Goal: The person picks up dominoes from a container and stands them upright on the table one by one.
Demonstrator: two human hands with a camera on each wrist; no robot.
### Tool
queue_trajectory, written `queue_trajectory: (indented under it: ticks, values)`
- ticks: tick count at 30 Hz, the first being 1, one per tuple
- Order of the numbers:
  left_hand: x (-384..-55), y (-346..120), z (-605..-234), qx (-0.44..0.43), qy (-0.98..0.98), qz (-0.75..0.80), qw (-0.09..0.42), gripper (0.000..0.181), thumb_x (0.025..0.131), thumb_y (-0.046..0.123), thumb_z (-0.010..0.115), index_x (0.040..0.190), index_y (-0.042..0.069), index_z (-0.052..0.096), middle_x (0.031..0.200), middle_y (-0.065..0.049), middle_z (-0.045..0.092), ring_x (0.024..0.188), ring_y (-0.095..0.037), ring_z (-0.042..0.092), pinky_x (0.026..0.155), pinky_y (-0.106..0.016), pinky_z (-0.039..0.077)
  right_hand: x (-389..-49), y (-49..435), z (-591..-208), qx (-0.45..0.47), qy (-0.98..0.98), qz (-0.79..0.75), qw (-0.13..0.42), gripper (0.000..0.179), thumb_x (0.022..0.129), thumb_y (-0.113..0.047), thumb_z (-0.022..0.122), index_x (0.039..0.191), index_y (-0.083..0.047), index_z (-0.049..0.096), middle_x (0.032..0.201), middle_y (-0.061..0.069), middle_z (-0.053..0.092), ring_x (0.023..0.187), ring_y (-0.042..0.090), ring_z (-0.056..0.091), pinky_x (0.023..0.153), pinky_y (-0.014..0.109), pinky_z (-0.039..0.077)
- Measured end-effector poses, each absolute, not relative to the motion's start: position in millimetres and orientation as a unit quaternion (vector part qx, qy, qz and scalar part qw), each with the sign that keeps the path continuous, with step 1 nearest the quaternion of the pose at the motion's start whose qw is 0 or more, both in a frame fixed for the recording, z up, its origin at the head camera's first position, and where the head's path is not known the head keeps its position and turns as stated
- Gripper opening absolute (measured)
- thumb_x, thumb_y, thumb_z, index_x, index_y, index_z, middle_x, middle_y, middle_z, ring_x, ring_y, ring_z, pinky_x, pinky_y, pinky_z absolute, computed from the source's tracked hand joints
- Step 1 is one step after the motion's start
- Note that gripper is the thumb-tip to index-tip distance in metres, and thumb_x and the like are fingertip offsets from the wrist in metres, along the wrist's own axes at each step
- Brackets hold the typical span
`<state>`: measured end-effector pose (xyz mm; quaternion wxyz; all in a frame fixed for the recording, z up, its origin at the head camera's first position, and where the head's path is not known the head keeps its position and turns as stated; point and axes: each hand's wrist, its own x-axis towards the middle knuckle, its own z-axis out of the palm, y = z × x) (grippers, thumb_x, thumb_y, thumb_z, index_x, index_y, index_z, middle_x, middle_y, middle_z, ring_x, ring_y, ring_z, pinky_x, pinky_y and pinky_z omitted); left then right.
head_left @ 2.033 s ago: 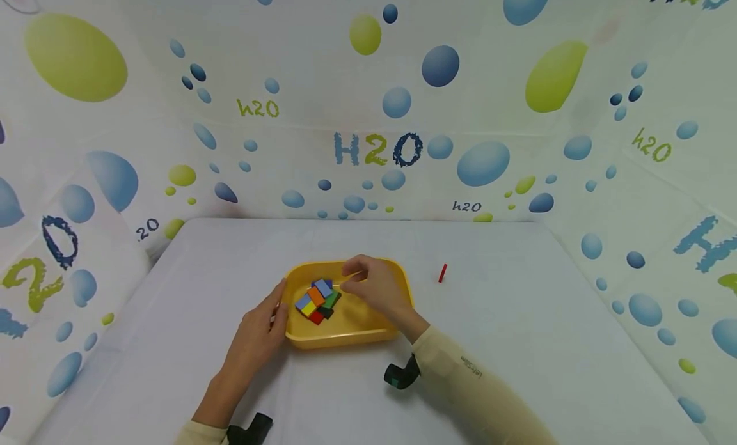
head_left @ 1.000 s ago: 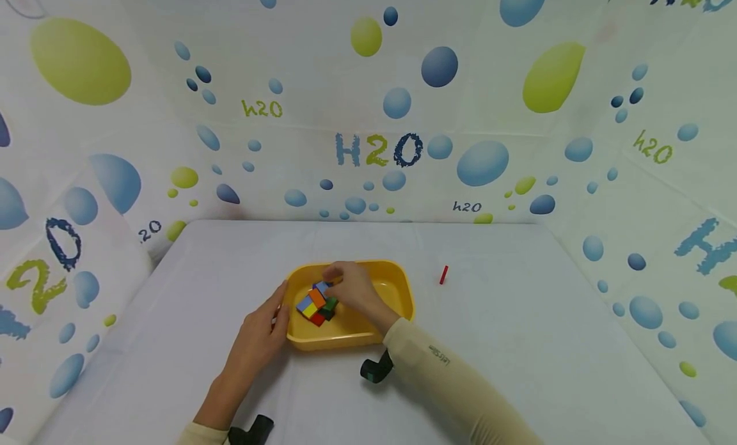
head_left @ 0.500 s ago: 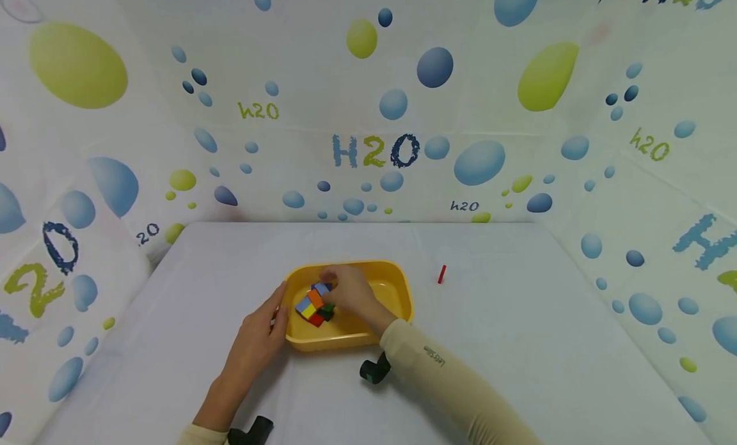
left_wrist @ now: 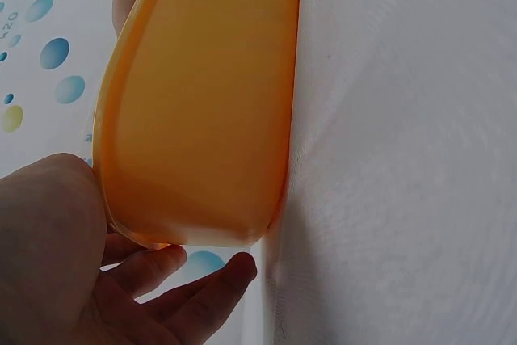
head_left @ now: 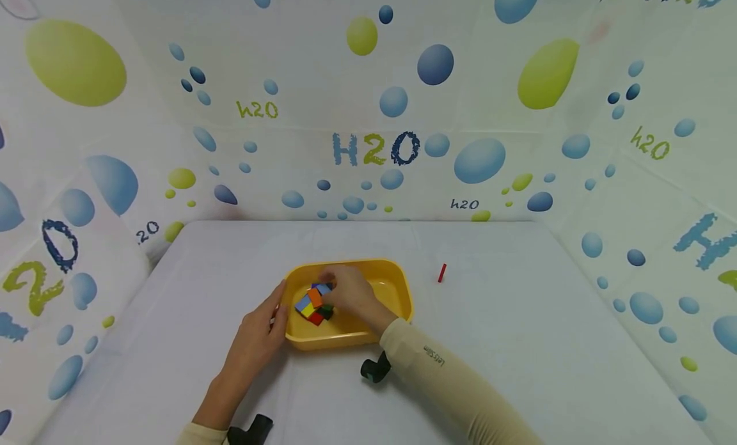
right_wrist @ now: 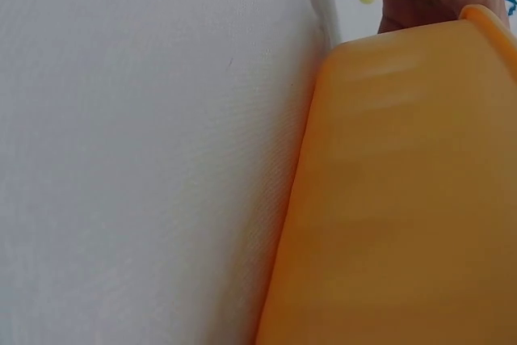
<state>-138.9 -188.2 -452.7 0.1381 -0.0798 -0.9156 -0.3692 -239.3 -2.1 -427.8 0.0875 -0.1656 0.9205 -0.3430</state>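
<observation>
In the head view a yellow plastic tray stands on the white table. A small heap of coloured blocks lies in its left part: an orange block, a yellow block, a red block, and several blue and dark green ones. My left hand rests at the tray's left end, its fingers along the outside of the end wall in the left wrist view. My right hand reaches into the tray, bent fingers and thumb at the heap's right side. The back of the hand hides whether they pinch a block.
A thin red stick lies on the white tabletop to the right of the tray. Behind the table hangs a white cloth printed with blue and green drops. Dark wrist devices stick out below both forearms.
My right hand has moved left within the tray, from over its middle to the block heap, and has stayed there over the last second. The left hand and tray look unmoved.
</observation>
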Motion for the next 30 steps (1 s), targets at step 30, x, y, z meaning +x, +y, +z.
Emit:
queue_trajectory:
  ticks: [30]
  values:
    - [-141.2,-188.6,-451.4,-0.081,-0.915,-0.372,0.135,0.053,0.107,0.009,0.053,0.158,-0.001,0.040,0.151,-0.024,0.050,0.122,-0.041,0.062,0.091,-0.052,0.055,-239.8,1.0,-427.5,-0.152,0.933,-0.311,0.101,0.030,0.089,-0.018,0.085,0.115,-0.007,0.077,0.094,-0.001,0.065,0.082,0.016,0.057,0.073,0.024,0.054]
